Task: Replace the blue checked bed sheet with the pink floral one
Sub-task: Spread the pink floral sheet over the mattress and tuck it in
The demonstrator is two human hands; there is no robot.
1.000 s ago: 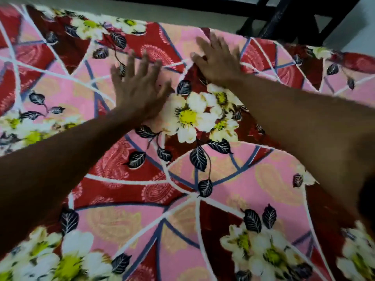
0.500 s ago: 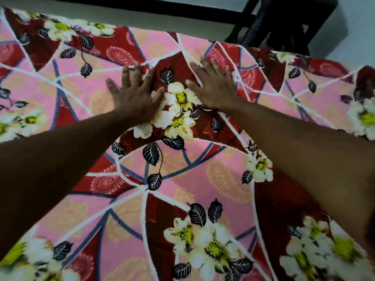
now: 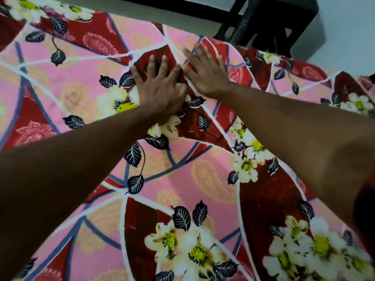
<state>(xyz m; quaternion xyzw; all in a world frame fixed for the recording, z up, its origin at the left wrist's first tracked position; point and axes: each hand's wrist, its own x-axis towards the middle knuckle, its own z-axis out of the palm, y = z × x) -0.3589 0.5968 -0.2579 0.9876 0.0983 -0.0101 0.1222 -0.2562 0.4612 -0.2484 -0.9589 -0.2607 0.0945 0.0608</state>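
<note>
Pink floral sheet (image 3: pixel 85 82) covers the whole bed, reaching its far edge in front of a dark stool (image 3: pixel 269 23). Left hand (image 3: pixel 160 86) and right hand (image 3: pixel 205 72) lie flat on the sheet near that edge, side by side and nearly touching, fingers spread, gripping nothing.

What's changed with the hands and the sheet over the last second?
The left hand and right hand have drawn together until they nearly touch, sliding across the pink floral sheet toward the corner near the dark stool. Both stay flat, palms down, gripping nothing; the sheet stays spread.
</note>
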